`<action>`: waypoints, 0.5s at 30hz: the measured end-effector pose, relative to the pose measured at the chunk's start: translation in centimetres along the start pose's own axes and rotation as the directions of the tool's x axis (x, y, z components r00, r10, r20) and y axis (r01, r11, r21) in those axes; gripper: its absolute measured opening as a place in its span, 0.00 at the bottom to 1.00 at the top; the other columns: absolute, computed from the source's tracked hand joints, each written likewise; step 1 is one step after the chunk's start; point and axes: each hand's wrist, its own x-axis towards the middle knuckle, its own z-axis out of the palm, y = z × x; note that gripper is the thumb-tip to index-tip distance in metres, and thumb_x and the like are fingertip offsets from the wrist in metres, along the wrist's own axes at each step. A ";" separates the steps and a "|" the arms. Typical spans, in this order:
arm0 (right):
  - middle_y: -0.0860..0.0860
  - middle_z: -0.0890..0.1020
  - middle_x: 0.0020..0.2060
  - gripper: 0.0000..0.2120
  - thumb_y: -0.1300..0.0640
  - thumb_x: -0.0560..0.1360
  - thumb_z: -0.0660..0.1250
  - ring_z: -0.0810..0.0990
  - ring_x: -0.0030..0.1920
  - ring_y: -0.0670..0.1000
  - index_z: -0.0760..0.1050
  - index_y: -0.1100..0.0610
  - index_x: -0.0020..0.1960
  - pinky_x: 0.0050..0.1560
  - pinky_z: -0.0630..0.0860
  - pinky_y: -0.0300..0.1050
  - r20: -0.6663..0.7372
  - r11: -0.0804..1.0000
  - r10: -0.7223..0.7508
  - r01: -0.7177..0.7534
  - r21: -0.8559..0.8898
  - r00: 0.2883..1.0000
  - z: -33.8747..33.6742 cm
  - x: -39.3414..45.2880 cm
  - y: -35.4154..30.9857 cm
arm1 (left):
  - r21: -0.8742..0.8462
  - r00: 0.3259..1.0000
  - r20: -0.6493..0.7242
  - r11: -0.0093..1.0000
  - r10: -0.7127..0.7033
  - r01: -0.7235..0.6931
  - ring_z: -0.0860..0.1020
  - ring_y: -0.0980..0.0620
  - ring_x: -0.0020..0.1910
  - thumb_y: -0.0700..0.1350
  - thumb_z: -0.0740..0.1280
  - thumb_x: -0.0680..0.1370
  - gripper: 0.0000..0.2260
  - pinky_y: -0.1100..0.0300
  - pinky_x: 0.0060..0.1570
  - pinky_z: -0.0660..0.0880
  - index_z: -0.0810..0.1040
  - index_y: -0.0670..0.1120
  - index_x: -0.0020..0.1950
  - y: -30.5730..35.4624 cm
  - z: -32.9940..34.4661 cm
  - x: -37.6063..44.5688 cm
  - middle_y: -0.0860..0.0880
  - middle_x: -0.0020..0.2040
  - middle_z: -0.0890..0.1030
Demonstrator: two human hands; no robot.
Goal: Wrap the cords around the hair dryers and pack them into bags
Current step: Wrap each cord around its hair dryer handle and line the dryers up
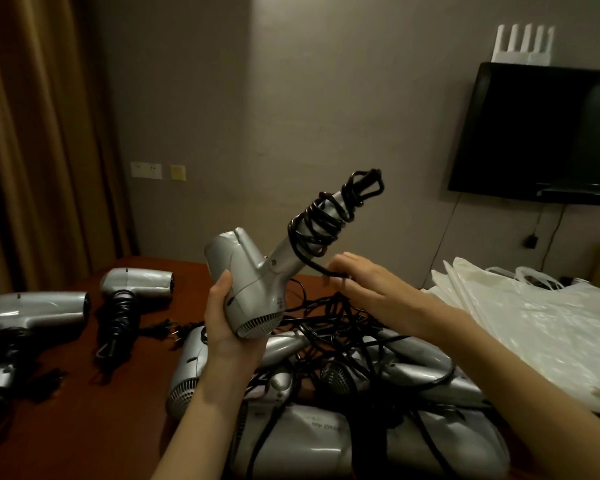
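Your left hand [230, 318] grips the barrel of a silver hair dryer [253, 275], fingers and thumb curled round the body near the rear grille, holding it up above the table [84, 403] with the handle pointing up and to the right. The black cord [321, 221] is wound in loose turns around that handle, bunched at the tip. Your right hand [368, 289] sits just beside the handle's base with the fingers loosely bent, and the free run of cord passes under the fingertips (whether it is actually pinched, you cannot tell from here). Below both hands lies a pile of unwrapped dryers [361, 393] with tangled cords. To the left on the table lie two wrapped dryers [125, 289], cords coiled on their handles. White plastic bags [534, 317] lie at the right, well apart from the raised dryer.
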 end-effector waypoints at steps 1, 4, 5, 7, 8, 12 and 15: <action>0.44 0.73 0.45 0.08 0.48 0.79 0.58 0.72 0.45 0.42 0.72 0.50 0.50 0.47 0.68 0.34 -0.006 0.994 0.011 -0.010 0.111 1.000 -0.1 -0.3 0.3 | 0.007 1.000 0.005 1.000 -0.001 0.001 0.82 0.51 0.38 0.57 0.81 0.54 0.31 0.61 0.35 0.79 0.81 0.44 0.53 -0.1 -0.1 0.2 0.46 0.43 0.84; 0.44 0.75 0.49 0.05 0.52 0.75 0.68 0.76 0.49 0.41 0.76 0.51 0.50 0.48 0.74 0.33 -0.111 0.970 0.089 -0.061 0.235 0.990 -0.5 -1.0 1.1 | 0.033 0.999 0.031 0.999 0.009 -0.010 0.83 0.51 0.40 0.57 0.83 0.51 0.38 0.61 0.36 0.79 0.79 0.44 0.56 -0.2 -0.5 0.3 0.46 0.45 0.84; 0.45 0.75 0.51 0.09 0.51 0.73 0.70 0.76 0.52 0.42 0.76 0.52 0.51 0.49 0.73 0.32 -0.160 0.974 0.119 -0.084 0.212 0.980 -0.5 -1.0 1.5 | 0.028 0.999 0.042 1.000 0.007 -0.008 0.83 0.51 0.41 0.57 0.83 0.52 0.37 0.61 0.37 0.79 0.79 0.44 0.56 -0.3 -0.4 0.3 0.46 0.45 0.84; 0.47 0.75 0.52 0.13 0.48 0.70 0.73 0.75 0.54 0.45 0.74 0.52 0.49 0.50 0.70 0.32 -0.254 0.986 0.144 -0.116 0.123 0.956 -0.3 -0.8 1.6 | 0.014 0.999 0.052 1.000 0.003 -0.004 0.83 0.50 0.42 0.56 0.82 0.56 0.31 0.61 0.37 0.79 0.81 0.44 0.54 -0.3 -0.4 0.2 0.46 0.45 0.84; 0.48 0.76 0.49 0.13 0.48 0.69 0.74 0.75 0.52 0.47 0.74 0.53 0.47 0.50 0.71 0.34 -0.299 0.991 0.129 -0.111 0.078 0.945 -0.1 -0.6 1.5 | 0.015 0.999 0.053 1.000 0.002 -0.003 0.83 0.50 0.41 0.55 0.81 0.57 0.28 0.61 0.36 0.79 0.82 0.44 0.52 -0.3 -0.4 0.2 0.46 0.44 0.84; 0.52 0.74 0.34 0.15 0.50 0.70 0.72 0.71 0.34 0.52 0.68 0.56 0.37 0.38 0.74 0.49 -0.450 0.999 0.018 0.001 0.041 0.893 -1.2 0.1 0.5 | 0.056 0.999 0.037 0.998 0.005 -0.007 0.82 0.50 0.40 0.58 0.83 0.50 0.37 0.60 0.35 0.79 0.81 0.45 0.55 -0.3 -0.2 0.3 0.46 0.44 0.84; 0.49 0.70 0.29 0.17 0.44 0.70 0.67 0.64 0.28 0.47 0.67 0.56 0.37 0.31 0.66 0.43 -0.513 0.990 -0.046 -0.030 -0.139 0.857 -2.9 1.0 -0.1 | 0.049 0.999 0.036 0.999 0.009 -0.011 0.82 0.51 0.39 0.58 0.83 0.49 0.39 0.60 0.35 0.79 0.79 0.45 0.55 -0.3 -0.3 0.4 0.47 0.44 0.84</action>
